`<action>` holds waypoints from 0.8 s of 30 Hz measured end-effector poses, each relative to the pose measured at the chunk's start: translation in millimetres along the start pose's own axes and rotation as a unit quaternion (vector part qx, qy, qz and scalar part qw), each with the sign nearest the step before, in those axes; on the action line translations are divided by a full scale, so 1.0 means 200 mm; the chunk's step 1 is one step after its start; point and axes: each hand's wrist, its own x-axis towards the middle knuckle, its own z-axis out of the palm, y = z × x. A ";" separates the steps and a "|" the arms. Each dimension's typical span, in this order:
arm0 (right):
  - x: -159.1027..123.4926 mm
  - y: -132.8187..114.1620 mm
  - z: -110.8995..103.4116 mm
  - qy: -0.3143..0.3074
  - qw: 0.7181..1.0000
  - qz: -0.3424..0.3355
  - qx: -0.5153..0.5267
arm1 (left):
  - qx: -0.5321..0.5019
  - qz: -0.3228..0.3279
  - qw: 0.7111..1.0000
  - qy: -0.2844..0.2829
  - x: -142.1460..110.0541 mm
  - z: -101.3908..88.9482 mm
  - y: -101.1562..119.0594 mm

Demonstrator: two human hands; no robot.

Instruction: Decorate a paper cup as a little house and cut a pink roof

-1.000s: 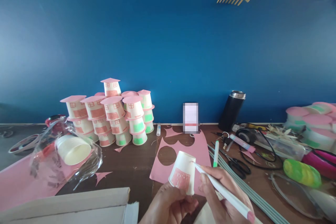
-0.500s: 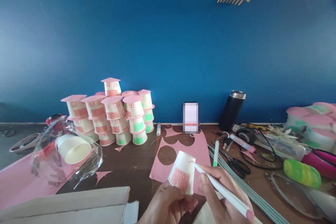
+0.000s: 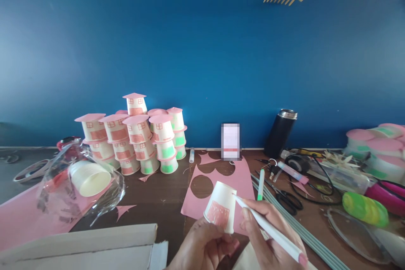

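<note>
While left fingers [image 3: 211, 228] grip cup [image 3: 225, 197], bag [image 3: 114, 192] holds cups [image 3: 91, 178].

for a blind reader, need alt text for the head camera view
A left hand holds a white paper cup with a pink patch while the right hand holds a marker tip to it. Behind, on a dark table, stand stacked cups with pink paper roofs, by a blue wall.

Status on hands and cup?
Left hand steadying paper cup. Right hand gripping marker, tip at cup's upper side. Nothing between marker tip and cup.
</note>
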 end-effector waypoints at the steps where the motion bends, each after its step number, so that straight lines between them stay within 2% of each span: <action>1: 0.00 0.00 0.00 0.000 1.000 0.001 -0.004 | 0.005 0.002 1.000 -0.006 0.00 0.00 0.00; 24: -0.01 0.00 0.01 0.008 0.999 0.050 0.009 | 0.001 0.006 1.000 -0.024 -0.01 -0.01 0.00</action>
